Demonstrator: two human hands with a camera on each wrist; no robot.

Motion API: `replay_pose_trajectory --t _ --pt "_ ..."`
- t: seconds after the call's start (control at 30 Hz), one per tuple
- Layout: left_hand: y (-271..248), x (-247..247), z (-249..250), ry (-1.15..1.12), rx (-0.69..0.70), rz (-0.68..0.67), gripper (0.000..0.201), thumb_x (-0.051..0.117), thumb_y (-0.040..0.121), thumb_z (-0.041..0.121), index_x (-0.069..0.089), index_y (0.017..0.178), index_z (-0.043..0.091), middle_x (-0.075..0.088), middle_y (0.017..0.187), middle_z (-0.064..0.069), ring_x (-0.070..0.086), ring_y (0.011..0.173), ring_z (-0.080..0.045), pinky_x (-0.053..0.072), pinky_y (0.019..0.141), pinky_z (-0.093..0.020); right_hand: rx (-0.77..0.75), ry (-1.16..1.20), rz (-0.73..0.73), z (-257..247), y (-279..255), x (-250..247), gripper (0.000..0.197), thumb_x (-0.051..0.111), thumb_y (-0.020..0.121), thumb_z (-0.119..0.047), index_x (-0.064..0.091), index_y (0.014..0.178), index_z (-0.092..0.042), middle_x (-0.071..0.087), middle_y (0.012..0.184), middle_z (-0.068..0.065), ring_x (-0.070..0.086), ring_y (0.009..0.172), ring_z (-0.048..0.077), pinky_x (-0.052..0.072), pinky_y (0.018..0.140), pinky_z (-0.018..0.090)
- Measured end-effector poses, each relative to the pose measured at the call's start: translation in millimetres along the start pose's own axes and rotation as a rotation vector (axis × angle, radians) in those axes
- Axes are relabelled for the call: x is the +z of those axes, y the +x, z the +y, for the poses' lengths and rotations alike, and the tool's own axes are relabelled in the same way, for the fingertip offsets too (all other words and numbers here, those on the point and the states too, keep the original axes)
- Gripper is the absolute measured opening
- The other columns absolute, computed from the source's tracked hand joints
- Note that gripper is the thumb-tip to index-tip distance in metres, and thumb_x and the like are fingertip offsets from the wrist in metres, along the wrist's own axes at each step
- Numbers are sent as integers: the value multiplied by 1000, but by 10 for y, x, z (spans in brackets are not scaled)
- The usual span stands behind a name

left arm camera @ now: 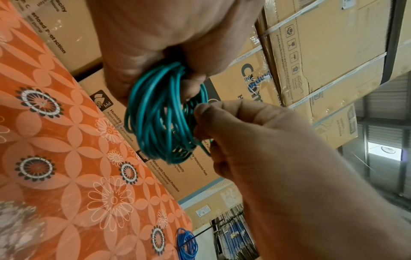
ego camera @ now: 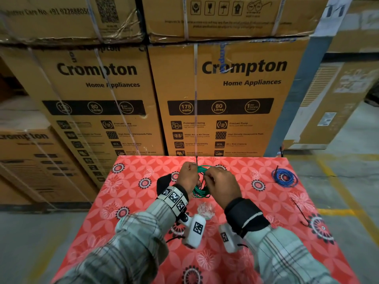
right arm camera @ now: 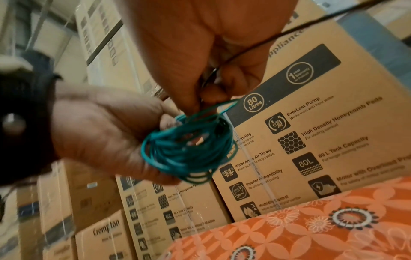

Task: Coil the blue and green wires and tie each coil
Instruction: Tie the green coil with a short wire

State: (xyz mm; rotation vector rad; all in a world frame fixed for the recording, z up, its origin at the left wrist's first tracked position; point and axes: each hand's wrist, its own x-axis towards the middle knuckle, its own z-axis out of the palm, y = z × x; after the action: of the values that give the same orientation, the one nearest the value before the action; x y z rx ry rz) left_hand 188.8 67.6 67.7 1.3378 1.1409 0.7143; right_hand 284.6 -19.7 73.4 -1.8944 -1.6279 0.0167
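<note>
Both hands hold the coiled green wire in the air above the red flowered table. My left hand grips one side of the green coil, its fingers curled round the strands. My right hand pinches a thin black tie at the top of the coil. An end of the tie sticks up between the hands. The blue wire lies coiled at the table's far right with a black tie on it, and shows again as the blue coil.
A loose black tie lies on the right side of the table. A crumpled clear wrapper sits under my wrists. Stacked cardboard cartons stand right behind the table's far edge. Concrete floor surrounds the table.
</note>
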Motion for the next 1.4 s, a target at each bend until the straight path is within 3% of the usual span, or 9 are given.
replay_pose_trajectory --t 0.13,0.23,0.33,0.5,0.8,0.97,1.1,1.2,1.4 --pt "29 -92 -23 5 23 16 14 39 98 20 47 88 14 41 54 -1 38 39 -13 36 51 -28 55 328 -135 17 18 -148 10 61 85 -8 62 88 -18 58 66 -7 51 59 8 43 58 27" --pt "102 -195 -46 3 3 40 14 40 98 19 48 88 12 39 53 -3 36 36 -13 35 49 -26 122 621 -301 27 61 -284 13 55 91 -6 64 85 -15 65 74 6 55 63 11 46 62 31" --pt "165 -308 -79 28 -23 22 17 40 99 23 48 87 15 41 54 -3 39 36 -13 37 52 -29 303 914 -449 -9 57 -416 26 43 101 -9 67 102 -1 71 95 15 65 79 16 53 72 29" --pt "153 -382 -51 63 -23 -7 17 39 100 24 50 89 16 43 58 -1 41 43 -14 38 53 -28 265 1078 -445 -5 24 -357 25 42 100 -1 63 114 2 70 108 18 68 93 21 56 84 28" --pt "35 -357 -3 -5 -10 -59 16 39 101 20 50 93 12 38 57 0 37 40 -12 38 47 -26 139 877 -87 -107 110 -292 15 51 97 -7 65 93 -5 67 96 5 61 88 7 47 81 24" --pt "-20 -261 -66 -27 -10 -82 15 42 100 22 50 91 12 38 53 -1 37 40 -14 39 47 -27 159 1043 131 -210 161 -304 47 52 91 9 44 131 -14 65 75 15 64 75 21 55 78 27" --pt "-104 -154 -41 -56 1 -99 18 42 100 21 50 86 13 38 53 -1 36 38 -14 37 46 -25 45 599 232 -117 169 -227 44 53 84 1 64 120 -22 62 70 -2 52 61 9 44 62 22" --pt "-144 -119 26 -79 29 -100 17 42 100 19 48 85 13 37 55 -1 33 40 -13 34 43 -23 -50 337 282 -89 143 -197 30 55 83 -10 72 108 -13 67 86 -1 48 74 -2 38 69 17" --pt "-138 -99 26 -49 36 -77 15 43 98 18 50 85 15 38 54 1 36 39 -13 35 46 -25 -94 111 334 -59 87 -193 9 66 83 -9 71 91 -9 65 80 5 60 71 20 48 63 28"
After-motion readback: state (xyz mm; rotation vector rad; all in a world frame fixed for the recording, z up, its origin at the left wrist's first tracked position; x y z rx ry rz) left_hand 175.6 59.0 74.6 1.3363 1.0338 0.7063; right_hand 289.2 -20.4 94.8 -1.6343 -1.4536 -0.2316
